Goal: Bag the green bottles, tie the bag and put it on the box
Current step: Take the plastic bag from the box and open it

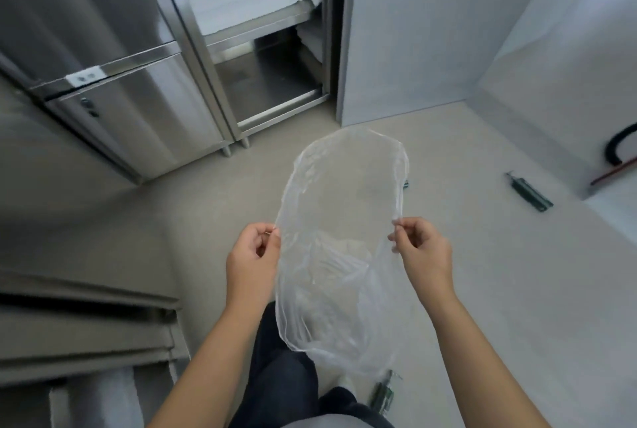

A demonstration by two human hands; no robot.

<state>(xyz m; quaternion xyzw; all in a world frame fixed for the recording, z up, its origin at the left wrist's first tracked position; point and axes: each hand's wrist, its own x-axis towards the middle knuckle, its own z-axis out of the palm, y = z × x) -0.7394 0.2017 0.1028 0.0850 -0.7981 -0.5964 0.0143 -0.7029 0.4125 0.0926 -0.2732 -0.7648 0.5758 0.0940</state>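
I hold a clear plastic bag (pixel 341 238) spread open in front of me, above the floor. My left hand (pixel 253 257) pinches its left rim and my right hand (pixel 425 250) pinches its right rim. A green pump bottle (pixel 529 191) lies on the floor at the right, near the wall. Another green pump bottle (pixel 384 393) lies by my feet, partly behind the bag. A small dark green piece (pixel 405 184) shows just past the bag's right edge; I cannot tell what it is.
Steel cabinets (pixel 113 76) stand at the left, and an open steel shelf unit (pixel 262 48) holds white folded linen. Grey stacked flat surfaces (pixel 79 320) sit at the lower left. A black hose (pixel 620 145) curls by the right wall. My legs (pixel 286 376) are below the bag.
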